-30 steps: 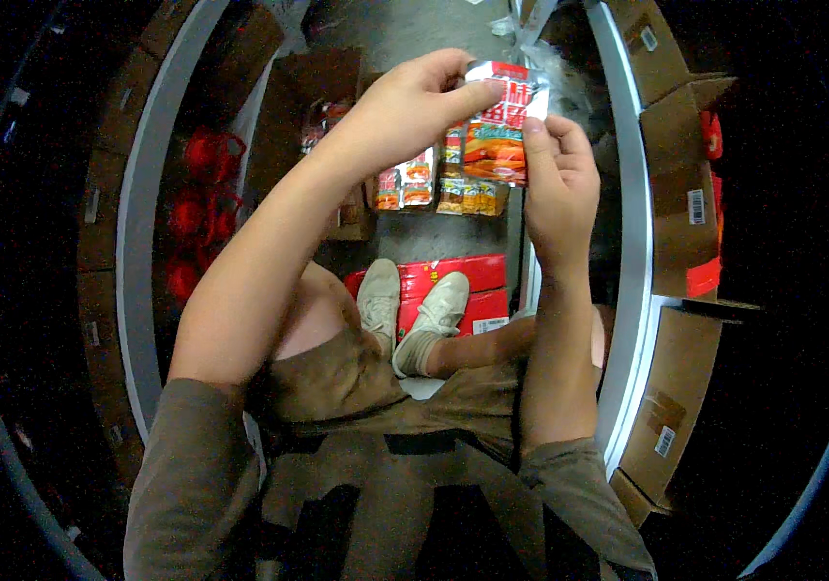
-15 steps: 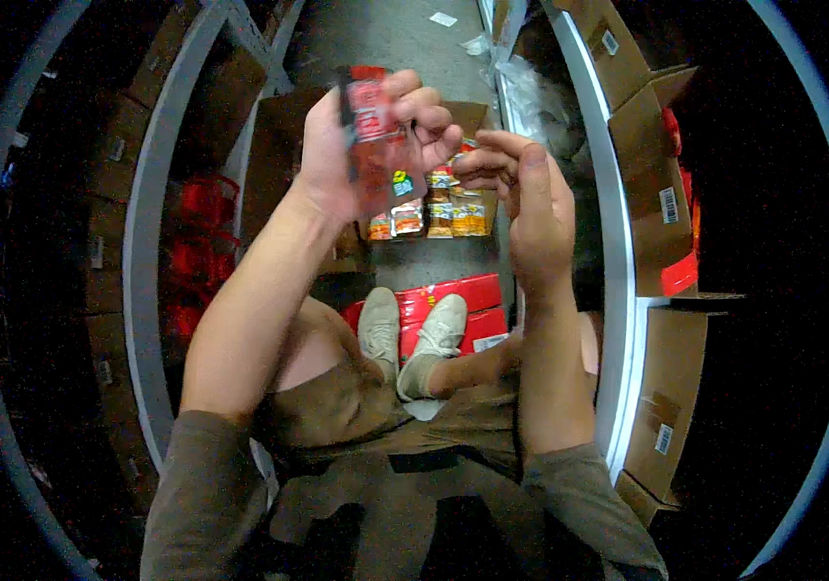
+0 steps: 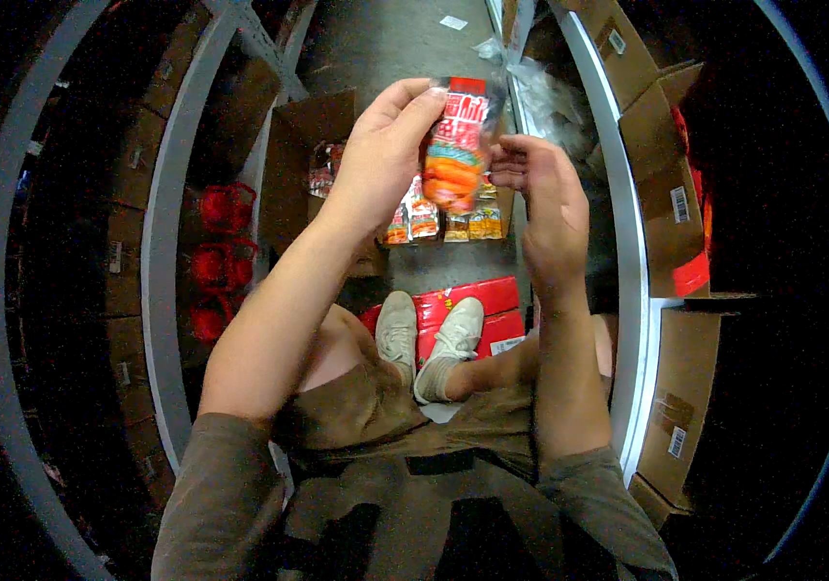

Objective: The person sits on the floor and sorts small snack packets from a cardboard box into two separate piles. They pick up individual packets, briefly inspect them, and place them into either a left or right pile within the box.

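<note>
My left hand [image 3: 387, 145] pinches the left edge of a snack packet [image 3: 458, 145] between thumb and fingers. The packet is dark and red on top, with an orange food picture lower down, and is slightly blurred. My right hand [image 3: 555, 203] is close to the packet's right side, its fingers half bent and apart; whether they touch the packet I cannot tell. Below and behind both hands stands an open cardboard box [image 3: 288, 145]. Inside it lie several small packets [image 3: 424, 218], orange, yellow and silvery, partly hidden by my hands.
Shelf rails [image 3: 158, 290] run along both sides. Red baskets [image 3: 226, 261] are on the left, cartons [image 3: 676, 387] on the right. A red box [image 3: 492, 300] lies on the floor by my shoes [image 3: 455, 329]. Clear plastic wrap [image 3: 545, 102] hangs at the right shelf.
My left hand has turned the packet, so its orange-pictured side now shows, and moved it right. My right hand has shifted slightly right and down.
</note>
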Demonstrator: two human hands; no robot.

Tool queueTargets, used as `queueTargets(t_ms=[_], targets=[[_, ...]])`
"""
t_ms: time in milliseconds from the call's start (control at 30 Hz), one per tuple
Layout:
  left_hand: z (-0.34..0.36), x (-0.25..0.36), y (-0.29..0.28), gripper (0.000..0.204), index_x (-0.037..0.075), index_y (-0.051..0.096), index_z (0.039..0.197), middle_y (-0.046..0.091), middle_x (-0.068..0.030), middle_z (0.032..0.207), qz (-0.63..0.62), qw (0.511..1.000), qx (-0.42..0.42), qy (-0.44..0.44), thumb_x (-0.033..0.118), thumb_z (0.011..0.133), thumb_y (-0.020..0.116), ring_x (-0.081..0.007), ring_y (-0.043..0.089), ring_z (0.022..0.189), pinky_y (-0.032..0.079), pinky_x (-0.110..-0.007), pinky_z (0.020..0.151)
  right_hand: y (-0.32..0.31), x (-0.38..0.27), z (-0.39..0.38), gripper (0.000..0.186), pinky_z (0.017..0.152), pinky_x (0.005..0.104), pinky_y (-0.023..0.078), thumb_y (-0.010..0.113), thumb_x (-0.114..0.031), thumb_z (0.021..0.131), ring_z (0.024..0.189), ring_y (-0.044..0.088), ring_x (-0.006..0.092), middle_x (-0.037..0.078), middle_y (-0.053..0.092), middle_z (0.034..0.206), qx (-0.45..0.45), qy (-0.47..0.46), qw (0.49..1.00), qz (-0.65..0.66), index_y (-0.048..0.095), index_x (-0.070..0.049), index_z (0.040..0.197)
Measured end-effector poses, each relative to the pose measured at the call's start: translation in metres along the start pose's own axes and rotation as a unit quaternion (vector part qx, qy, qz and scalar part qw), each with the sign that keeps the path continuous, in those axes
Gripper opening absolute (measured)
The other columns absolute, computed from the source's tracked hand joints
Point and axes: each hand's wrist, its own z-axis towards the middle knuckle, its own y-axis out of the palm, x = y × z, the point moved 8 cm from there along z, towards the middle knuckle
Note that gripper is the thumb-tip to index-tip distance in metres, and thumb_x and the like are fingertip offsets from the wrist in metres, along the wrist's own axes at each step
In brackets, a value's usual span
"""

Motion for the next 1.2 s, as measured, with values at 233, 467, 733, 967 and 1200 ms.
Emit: queueTargets(t_ms=[233, 467, 733, 967, 1200], targets=[[-0.004, 0.001, 0.003, 0.024, 0.0, 0.058, 0.106, 0.063, -0.0035, 0.095, 0.049, 0.999, 0.001, 0.003, 0.022, 0.095, 0.056, -0.0081, 0.058, 0.087, 0.047, -0.023, 0.08, -0.007, 0.019, 0.001, 0.021, 0.067, 0.0203, 0.046, 0.052, -0.02, 0.098, 0.074, 0.053, 0.0043, 0.001, 0.062, 0.084, 0.016, 0.03, 0.999, 0.011, 0.059, 0.0, 0.099], [0.0, -0.001, -0.006, 0.027, -0.003, 0.059, 0.103, 0.064, -0.0044, 0.09, 0.142, 0.99, 0.008, 0.024, 0.023, 0.096, 0.055, -0.0065, 0.058, 0.08, 0.047, -0.022, 0.073, -0.006, 0.024, 0.003, 0.022, 0.067, 0.0206, 0.046, 0.053, -0.021, 0.098, 0.074, 0.055, 0.0047, 0.001, 0.062, 0.083, 0.011, 0.053, 0.998, 0.015, 0.059, 0.0, 0.097], [0.002, 0.002, -0.015, 0.023, 0.0, 0.059, 0.1, 0.063, -0.0013, 0.087, 0.103, 0.993, 0.044, 0.046, 0.023, 0.097, 0.053, -0.0059, 0.056, 0.078, 0.047, -0.022, 0.072, 0.008, 0.028, -0.003, 0.021, 0.062, 0.0216, 0.045, 0.054, -0.023, 0.097, 0.069, 0.053, 0.0049, 0.0, 0.061, 0.08, -0.074, 0.102, 0.992, 0.015, 0.059, -0.003, 0.092], [0.008, 0.0, -0.032, 0.033, -0.001, 0.062, 0.096, 0.062, -0.0005, 0.079, 0.182, 0.98, 0.053, 0.055, 0.03, 0.096, 0.052, -0.0066, 0.055, 0.071, 0.046, -0.023, 0.066, 0.01, 0.036, -0.004, 0.026, 0.061, 0.0262, 0.044, 0.053, -0.025, 0.097, 0.066, 0.052, 0.0084, 0.003, 0.059, 0.074, -0.097, 0.059, 0.987, -0.111, 0.058, -0.002, 0.087], [0.031, -0.031, -0.032, 0.034, 0.0, 0.062, 0.107, 0.064, -0.0034, 0.093, 0.315, 0.948, -0.056, -0.008, 0.031, 0.094, 0.055, -0.0099, 0.057, 0.084, 0.046, -0.024, 0.077, -0.005, 0.066, 0.004, 0.028, 0.065, 0.0292, 0.046, 0.05, -0.024, 0.098, 0.071, 0.055, 0.0111, 0.007, 0.061, 0.077, -0.087, 0.09, 0.983, -0.134, 0.059, 0.001, 0.09]])
